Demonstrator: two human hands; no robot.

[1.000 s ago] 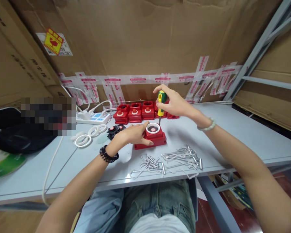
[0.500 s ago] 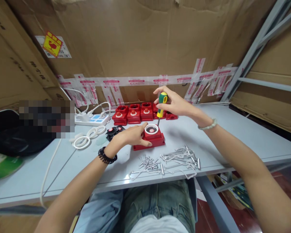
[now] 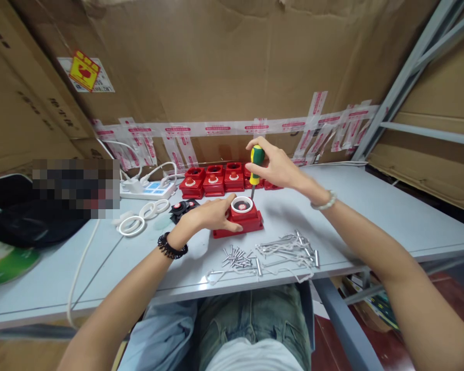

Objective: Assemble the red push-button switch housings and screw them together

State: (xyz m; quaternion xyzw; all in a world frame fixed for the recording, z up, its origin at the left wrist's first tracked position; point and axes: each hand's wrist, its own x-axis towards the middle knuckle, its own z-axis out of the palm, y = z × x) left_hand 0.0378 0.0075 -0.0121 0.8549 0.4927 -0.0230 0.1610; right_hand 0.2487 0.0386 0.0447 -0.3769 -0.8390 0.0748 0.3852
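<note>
A red box-shaped housing lies on the pale table in front of me, with a white ring around a dark round window on its top. My left hand is closed round the housing's left end, thumb on the near side. Above its right far corner stands a green and yellow screwdriver, nearly upright, its tip at the housing beside the ring. The fingers of my right hand are around the handle. What the tip touches is too small to tell.
Near the table edge lie loose screws and metal rods with white cords. Several red housings line the back. White rings, black parts and a power strip sit left. Cardboard stands behind.
The screwdriver handle has turned in my right hand and leans slightly further left. My right wrist has shifted a little left. The left hand and the housing stay in place.
</note>
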